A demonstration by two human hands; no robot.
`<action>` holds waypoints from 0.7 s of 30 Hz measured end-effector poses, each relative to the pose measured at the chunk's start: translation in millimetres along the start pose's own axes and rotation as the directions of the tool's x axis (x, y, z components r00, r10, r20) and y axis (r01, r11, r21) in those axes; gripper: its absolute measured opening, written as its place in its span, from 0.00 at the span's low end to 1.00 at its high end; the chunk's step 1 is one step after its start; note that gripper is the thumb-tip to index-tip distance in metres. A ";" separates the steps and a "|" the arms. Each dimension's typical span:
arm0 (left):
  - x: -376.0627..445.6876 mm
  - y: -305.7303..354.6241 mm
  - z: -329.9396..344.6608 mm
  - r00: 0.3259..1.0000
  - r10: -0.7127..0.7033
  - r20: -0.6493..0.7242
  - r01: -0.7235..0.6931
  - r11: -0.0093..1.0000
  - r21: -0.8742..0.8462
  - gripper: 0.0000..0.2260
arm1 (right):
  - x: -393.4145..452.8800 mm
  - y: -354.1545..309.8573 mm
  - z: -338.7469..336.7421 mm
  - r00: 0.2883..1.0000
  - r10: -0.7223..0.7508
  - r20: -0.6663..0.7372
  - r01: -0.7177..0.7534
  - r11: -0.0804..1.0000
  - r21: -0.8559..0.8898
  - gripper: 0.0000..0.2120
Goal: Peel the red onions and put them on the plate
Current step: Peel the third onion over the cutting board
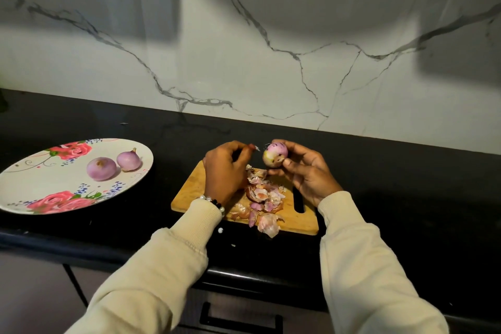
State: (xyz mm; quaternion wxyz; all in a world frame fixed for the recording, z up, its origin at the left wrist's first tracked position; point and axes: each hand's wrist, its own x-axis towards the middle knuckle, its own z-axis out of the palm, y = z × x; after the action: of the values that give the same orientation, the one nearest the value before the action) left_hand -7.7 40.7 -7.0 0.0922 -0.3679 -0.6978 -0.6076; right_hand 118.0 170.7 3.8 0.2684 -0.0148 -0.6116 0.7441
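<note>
onion (274,154) in right grip (303,171), above cutting board (189,192); left grip (225,168) apparently pinching peel scrap (254,147)

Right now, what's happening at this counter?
A person is peeling red onions by hand. The right hand holds a partly peeled onion above the wooden cutting board, while the left hand pinches a scrap of skin beside it. Loose skins are piled on the board. Two peeled onions already sit on the floral plate to the left.
</note>
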 end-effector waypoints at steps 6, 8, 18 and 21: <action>-2.4 4.1 -1.9 0.995 0.084 0.062 -0.085 0.996 0.015 0.11 | 2.1 -1.0 0.4 0.998 0.015 -0.053 -0.015 1.000 -0.003 0.18; -1.7 1.0 -0.4 0.992 0.097 0.078 -0.098 0.995 0.015 0.08 | 2.8 -0.3 0.4 0.998 0.022 -0.065 -0.023 1.000 -0.008 0.18; -0.9 -3.2 -1.4 0.958 0.273 0.086 -0.281 0.954 0.106 0.09 | 5.3 2.5 -1.3 0.988 0.089 -0.127 -0.100 0.991 -0.084 0.17; -1.1 -3.1 -0.3 0.954 0.274 0.125 -0.290 0.947 0.138 0.12 | 4.6 2.3 -0.5 0.986 0.099 -0.131 -0.112 0.989 -0.096 0.17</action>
State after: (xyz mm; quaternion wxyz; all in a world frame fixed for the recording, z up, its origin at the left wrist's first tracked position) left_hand -9.0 40.1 -10.0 0.1702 -0.4870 -0.6867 -0.5122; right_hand 113.4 172.8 2.9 0.2656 -0.1080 -0.6294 0.7222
